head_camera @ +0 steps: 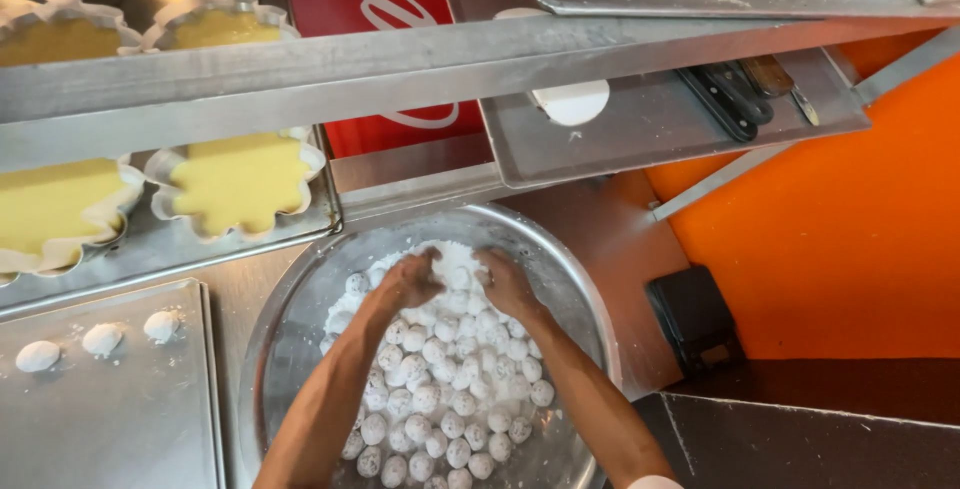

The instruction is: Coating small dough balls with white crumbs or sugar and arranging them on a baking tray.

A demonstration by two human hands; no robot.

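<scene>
— What have you got hold of there?

— Both my hands are down in the big round metal basin (300,329); my left hand (408,282) is curled shut over a clump of the white powder (445,259) heaped at the basin's far side; my right hand (508,287) lies just beside it, fingers bent and pressed into the same heap; whether the right one actually pinches a ball I cannot tell, since the fingertips are buried.

— And the small round pieces?

— The powder-coated dough balls (440,389) fill the middle and near part of the basin, packed against one another, running from under my wrists down toward the near rim; my forearms cross above them.

— What lies to your left?

— A flat metal tray (120,419) sits beside the basin, with three coated balls (102,339) in a row near its far edge, apart from each other; beyond it, another tray carries fluted paper cups of yellow batter (240,184), partly hidden under a metal rack bar (400,74).

— And to the right?

— An upper shelf tray (640,134) holds a white round lid (570,101) and dark-handled knives (740,94); an orange wall (860,229) stands behind, with a small black box (695,319) on the counter near the basin.
</scene>
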